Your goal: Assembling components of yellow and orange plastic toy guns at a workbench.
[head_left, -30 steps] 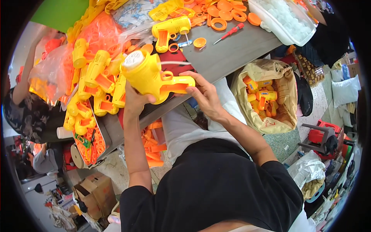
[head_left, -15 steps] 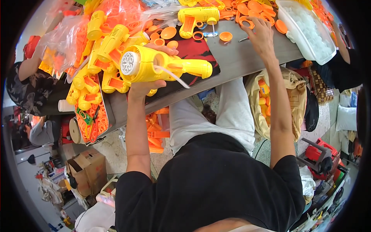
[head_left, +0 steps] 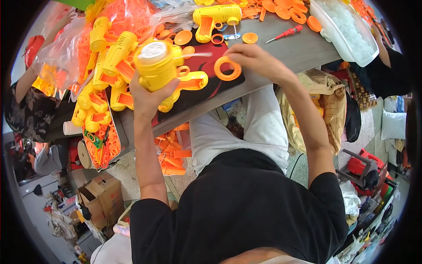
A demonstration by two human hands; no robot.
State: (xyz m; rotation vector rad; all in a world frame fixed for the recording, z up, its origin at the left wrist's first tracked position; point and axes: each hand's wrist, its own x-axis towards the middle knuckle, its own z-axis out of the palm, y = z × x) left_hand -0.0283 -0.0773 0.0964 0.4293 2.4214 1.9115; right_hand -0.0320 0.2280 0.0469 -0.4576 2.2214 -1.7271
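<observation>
My left hand (head_left: 148, 99) grips a yellow toy gun body (head_left: 160, 66) with a round white-capped end facing the camera, held above the table edge. My right hand (head_left: 255, 59) holds an orange plastic ring (head_left: 227, 68) just right of the gun, over a dark red mat (head_left: 206, 83). A thin white tube sticks out from the gun toward the ring.
Another yellow toy gun (head_left: 215, 17), a red screwdriver (head_left: 285, 33) and loose orange rings (head_left: 290, 13) lie on the grey table (head_left: 299, 50). Several yellow guns (head_left: 105, 70) pile at left. A white tray (head_left: 347, 33) sits right; a sack (head_left: 327, 105) below it. Another person (head_left: 26, 97) sits left.
My right hand came back from the far pile of orange parts with a ring and now holds it beside the gun. The gun has turned so its round end faces up.
</observation>
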